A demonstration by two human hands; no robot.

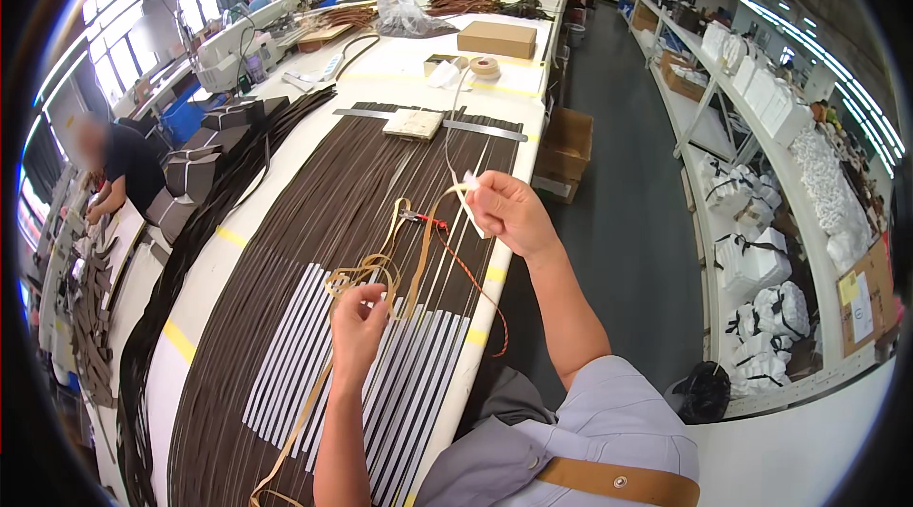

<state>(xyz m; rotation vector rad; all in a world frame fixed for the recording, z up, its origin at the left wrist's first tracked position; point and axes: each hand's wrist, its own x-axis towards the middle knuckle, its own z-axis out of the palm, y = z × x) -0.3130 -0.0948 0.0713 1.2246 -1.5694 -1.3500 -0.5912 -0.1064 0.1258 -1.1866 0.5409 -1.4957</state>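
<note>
My right hand (509, 212) is closed in a pinch on a narrow pale tape over the right side of the table. From it the tape seems to run up toward a tape roll (485, 68). My left hand (359, 321) is closed at a loose tangle of tan tape (366, 269), its fingertips pressed together on a strand. Beneath both hands lie rows of dark brown strips (314, 184), and several pale grey-white bands (300, 355) show on their near part. Between the hands rests a small metal tool (414, 216) with a red cord (464, 267).
Metal rulers (485, 130) and a pale block (413, 125) lie across the strips' far ends. Beyond stand a cardboard box (496, 39) and a clear plastic bag (404, 12). Right of the aisle is shelving with white bundles (751, 260). Another person (133, 165) works at left.
</note>
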